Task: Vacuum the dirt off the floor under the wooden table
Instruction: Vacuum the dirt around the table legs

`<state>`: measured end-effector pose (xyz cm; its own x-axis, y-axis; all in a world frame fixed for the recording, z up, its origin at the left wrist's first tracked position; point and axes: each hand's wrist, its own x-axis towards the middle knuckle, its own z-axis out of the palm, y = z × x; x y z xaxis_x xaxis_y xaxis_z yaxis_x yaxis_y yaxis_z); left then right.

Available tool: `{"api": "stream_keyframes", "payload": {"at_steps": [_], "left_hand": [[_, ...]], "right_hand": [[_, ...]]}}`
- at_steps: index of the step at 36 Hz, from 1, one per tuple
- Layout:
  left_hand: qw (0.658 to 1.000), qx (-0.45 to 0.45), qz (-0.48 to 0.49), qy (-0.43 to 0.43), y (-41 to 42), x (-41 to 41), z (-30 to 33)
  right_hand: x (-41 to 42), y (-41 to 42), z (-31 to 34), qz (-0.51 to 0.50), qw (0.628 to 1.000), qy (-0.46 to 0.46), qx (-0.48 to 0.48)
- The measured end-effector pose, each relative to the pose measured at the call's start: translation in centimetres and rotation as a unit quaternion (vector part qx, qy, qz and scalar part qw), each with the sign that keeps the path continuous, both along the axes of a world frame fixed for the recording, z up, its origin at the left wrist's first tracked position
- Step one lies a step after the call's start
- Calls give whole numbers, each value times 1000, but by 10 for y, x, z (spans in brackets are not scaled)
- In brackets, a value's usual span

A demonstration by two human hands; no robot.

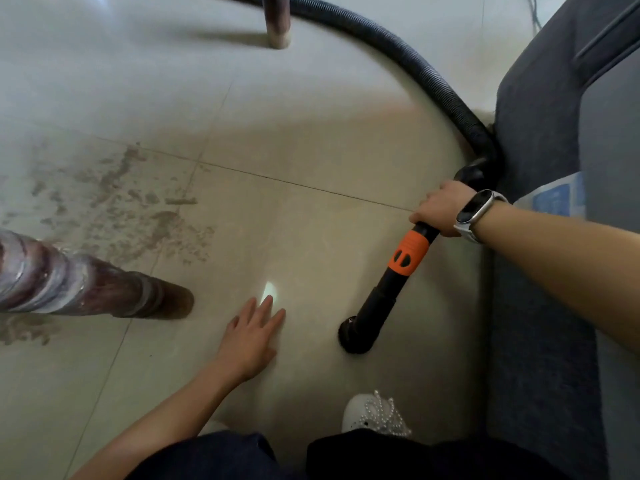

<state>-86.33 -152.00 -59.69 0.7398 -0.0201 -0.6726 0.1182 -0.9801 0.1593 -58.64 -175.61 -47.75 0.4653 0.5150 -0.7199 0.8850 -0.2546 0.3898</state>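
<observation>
Plainly, the right hand (441,209) grips the vacuum wand (391,285), whose nozzle (356,336) sits on bare floor (311,116), well apart from the dirt (114,202) scattered beyond the near table leg (86,292). The left hand (251,336) hovers flat just above the tiles, fingers straight and spread, holding nothing. Likely risks: the hose (398,53), looped past the far table leg (277,22) and pressed against the grey sofa (554,133), could snag, or a fast sweep could scatter crumbs.
</observation>
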Motion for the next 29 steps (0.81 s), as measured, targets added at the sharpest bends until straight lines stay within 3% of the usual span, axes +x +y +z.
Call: {"api": "stream_keyframes", "payload": {"at_steps": [9, 14, 18, 21, 25, 29], "left_hand": [[1000, 14, 2, -9, 1, 5, -5], [994, -40, 92, -44, 11, 13, -6], [948, -131, 257, -134, 25, 31, 2], [911, -168, 320, -199, 32, 49, 19], [897, -191, 323, -236, 35, 68, 36], [917, -199, 270, -218, 35, 80, 45]], "right_hand": [[17, -12, -9, -10, 999, -28, 29], [14, -7, -26, -44, 996, 16, 75], [7, 14, -40, -83, 982, 58, 159], [8, 37, -44, -108, 970, 88, 199], [15, 61, -43, -124, 954, 127, 243], [12, 83, -42, -128, 938, 161, 280]]}}
